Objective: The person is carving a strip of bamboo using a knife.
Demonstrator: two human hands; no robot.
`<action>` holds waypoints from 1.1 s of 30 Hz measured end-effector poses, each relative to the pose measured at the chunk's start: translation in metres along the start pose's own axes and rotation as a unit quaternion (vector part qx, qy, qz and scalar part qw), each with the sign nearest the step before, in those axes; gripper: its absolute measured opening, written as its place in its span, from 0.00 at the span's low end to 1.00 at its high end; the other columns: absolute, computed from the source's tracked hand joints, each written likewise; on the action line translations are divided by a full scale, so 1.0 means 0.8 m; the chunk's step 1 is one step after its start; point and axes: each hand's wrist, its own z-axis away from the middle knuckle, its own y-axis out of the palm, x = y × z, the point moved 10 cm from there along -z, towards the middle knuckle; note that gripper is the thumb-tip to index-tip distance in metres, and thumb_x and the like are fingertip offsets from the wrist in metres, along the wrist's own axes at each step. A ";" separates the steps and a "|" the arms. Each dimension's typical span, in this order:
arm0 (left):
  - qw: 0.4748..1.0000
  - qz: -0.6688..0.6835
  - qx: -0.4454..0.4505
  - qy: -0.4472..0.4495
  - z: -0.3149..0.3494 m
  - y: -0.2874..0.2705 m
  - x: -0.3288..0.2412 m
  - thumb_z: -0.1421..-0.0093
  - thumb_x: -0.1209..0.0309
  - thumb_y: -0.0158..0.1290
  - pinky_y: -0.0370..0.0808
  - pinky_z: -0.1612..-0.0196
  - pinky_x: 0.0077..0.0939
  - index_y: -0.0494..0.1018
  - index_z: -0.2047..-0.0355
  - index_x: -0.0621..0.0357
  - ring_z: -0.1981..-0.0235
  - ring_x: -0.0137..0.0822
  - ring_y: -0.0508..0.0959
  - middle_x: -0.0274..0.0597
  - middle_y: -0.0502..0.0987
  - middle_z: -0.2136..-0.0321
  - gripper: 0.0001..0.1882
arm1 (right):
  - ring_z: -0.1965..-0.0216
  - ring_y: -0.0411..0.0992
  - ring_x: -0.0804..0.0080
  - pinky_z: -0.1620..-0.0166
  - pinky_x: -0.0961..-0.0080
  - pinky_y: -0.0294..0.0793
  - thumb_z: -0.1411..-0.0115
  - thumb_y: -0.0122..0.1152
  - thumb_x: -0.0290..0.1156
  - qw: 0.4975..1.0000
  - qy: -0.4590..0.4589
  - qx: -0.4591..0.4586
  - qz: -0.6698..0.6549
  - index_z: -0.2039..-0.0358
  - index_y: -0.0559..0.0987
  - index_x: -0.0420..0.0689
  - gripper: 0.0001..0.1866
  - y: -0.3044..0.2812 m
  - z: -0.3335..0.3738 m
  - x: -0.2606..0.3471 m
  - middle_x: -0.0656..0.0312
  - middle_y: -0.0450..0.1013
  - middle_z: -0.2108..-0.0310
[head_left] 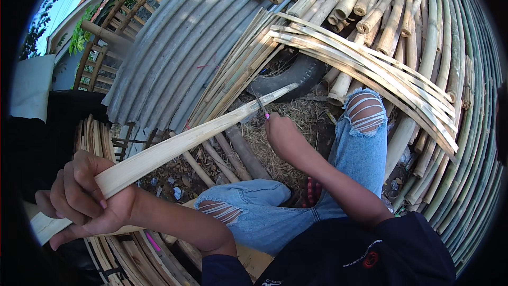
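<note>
A long, pale split bamboo strip (174, 149) slants across the view from the lower left up to the middle. My left hand (87, 196) is closed round its wide lower part, with the end sticking out past the palm. Near the narrow far end, my right hand (283, 136) grips a knife (260, 101); its handle is mostly hidden in the fist, with a bit of pink showing. The thin dark blade crosses the strip and appears to touch it. Beyond the blade, the strip's tip points toward a black tire (291, 80).
Split bamboo strips lie in a fanned bundle (365, 66) at right and another bundle (233, 71) leans at centre. Bamboo poles (468, 143) are stacked far right. Corrugated sheeting (164, 53) stands at back left; more strips (127, 257) lie lower left. My jeans-clad legs (360, 156) are bent below.
</note>
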 end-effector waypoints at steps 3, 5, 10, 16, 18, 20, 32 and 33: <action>0.995 -0.077 -0.064 0.031 0.009 -0.012 -0.011 0.48 0.40 0.49 0.47 0.87 -0.01 0.55 0.81 0.44 0.95 0.10 0.49 0.17 0.52 0.96 0.26 | 0.72 0.69 0.38 0.66 0.51 0.67 0.38 0.42 0.31 0.996 -0.057 0.042 -0.050 0.70 0.67 0.31 0.14 0.000 0.012 0.027 0.37 0.69 0.78; 0.996 -0.061 -0.058 0.023 0.007 -0.010 -0.018 0.48 0.40 0.50 0.47 0.86 0.01 0.55 0.81 0.44 0.95 0.10 0.49 0.17 0.52 0.96 0.25 | 0.72 0.69 0.38 0.66 0.51 0.67 0.38 0.42 0.31 0.996 -0.048 0.048 -0.056 0.71 0.68 0.31 0.14 0.002 0.040 0.053 0.37 0.69 0.78; 0.995 -0.074 -0.066 0.018 0.000 -0.043 -0.024 0.48 0.42 0.51 0.48 0.86 0.07 0.55 0.82 0.44 0.95 0.12 0.50 0.18 0.53 0.95 0.25 | 0.70 0.70 0.37 0.65 0.50 0.69 0.39 0.43 0.30 0.988 -0.078 0.038 -0.127 0.70 0.67 0.29 0.13 0.015 0.024 0.050 0.35 0.69 0.78; 0.984 -0.124 -0.124 0.018 0.005 -0.056 -0.024 0.47 0.42 0.49 0.50 0.84 0.12 0.58 0.80 0.48 0.95 0.15 0.52 0.21 0.55 0.92 0.25 | 0.71 0.69 0.37 0.66 0.50 0.67 0.38 0.42 0.31 0.999 -0.007 -0.005 -0.053 0.69 0.67 0.31 0.13 0.033 -0.014 -0.030 0.36 0.68 0.79; 0.988 -0.107 -0.106 0.023 0.004 -0.049 -0.025 0.46 0.42 0.48 0.50 0.84 0.12 0.59 0.80 0.49 0.94 0.16 0.52 0.22 0.54 0.92 0.25 | 0.72 0.69 0.37 0.66 0.50 0.66 0.38 0.42 0.31 0.992 -0.058 0.004 -0.115 0.68 0.66 0.31 0.13 0.017 -0.020 -0.004 0.37 0.69 0.80; 0.990 -0.092 -0.107 0.014 0.008 -0.041 -0.032 0.45 0.42 0.47 0.51 0.84 0.13 0.59 0.80 0.50 0.94 0.17 0.52 0.23 0.54 0.92 0.25 | 0.72 0.68 0.37 0.66 0.50 0.65 0.38 0.42 0.32 0.988 -0.075 0.007 -0.134 0.68 0.66 0.31 0.14 0.015 0.024 0.056 0.37 0.68 0.78; 0.955 -0.224 -0.184 0.067 0.013 -0.071 -0.040 0.41 0.43 0.41 0.52 0.86 0.13 0.63 0.79 0.54 0.92 0.19 0.50 0.26 0.52 0.90 0.26 | 0.70 0.67 0.39 0.66 0.54 0.64 0.37 0.41 0.32 0.991 -0.036 -0.013 -0.129 0.70 0.68 0.32 0.14 0.027 -0.016 0.004 0.38 0.67 0.77; 0.955 -0.226 -0.181 0.072 0.013 -0.070 -0.042 0.41 0.43 0.41 0.52 0.86 0.13 0.63 0.79 0.54 0.92 0.19 0.50 0.26 0.52 0.90 0.26 | 0.70 0.66 0.38 0.67 0.54 0.64 0.37 0.41 0.32 0.988 -0.032 0.000 -0.151 0.69 0.68 0.32 0.14 0.021 -0.028 0.001 0.38 0.67 0.77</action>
